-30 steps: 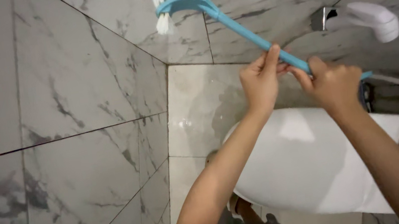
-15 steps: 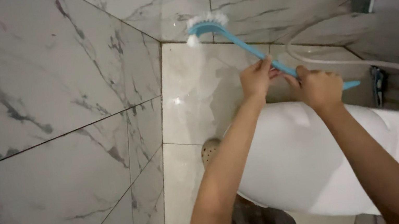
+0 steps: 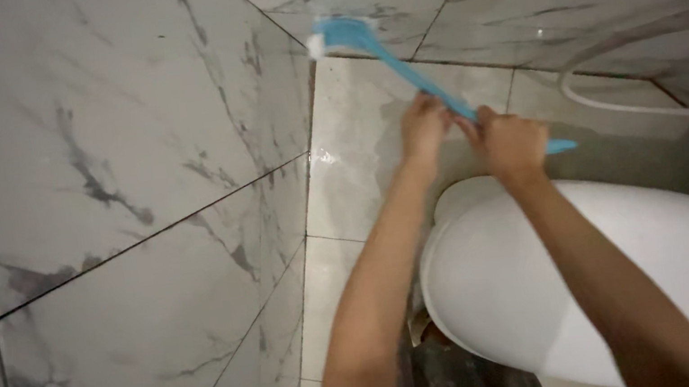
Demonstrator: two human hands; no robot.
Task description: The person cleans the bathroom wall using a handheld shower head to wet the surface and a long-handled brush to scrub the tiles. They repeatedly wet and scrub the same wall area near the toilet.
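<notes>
Both hands grip the handle of a long blue brush (image 3: 398, 63). My left hand (image 3: 424, 125) holds it higher up the handle, and my right hand (image 3: 508, 144) holds it near the end. The white-bristled head presses where the marble wall tiles meet the pale floor tile (image 3: 359, 141) in the corner. The brush head is blurred by motion.
A white toilet with its lid shut (image 3: 584, 276) sits just below my arms. A white hose (image 3: 622, 102) curves along the right wall. Grey-veined marble tiles (image 3: 110, 210) cover the left wall. Dark floor shows beside the toilet base.
The view has tilted down and the brush head has dropped from high on the wall to the corner by the floor. Both hands kept their grip on the handle.
</notes>
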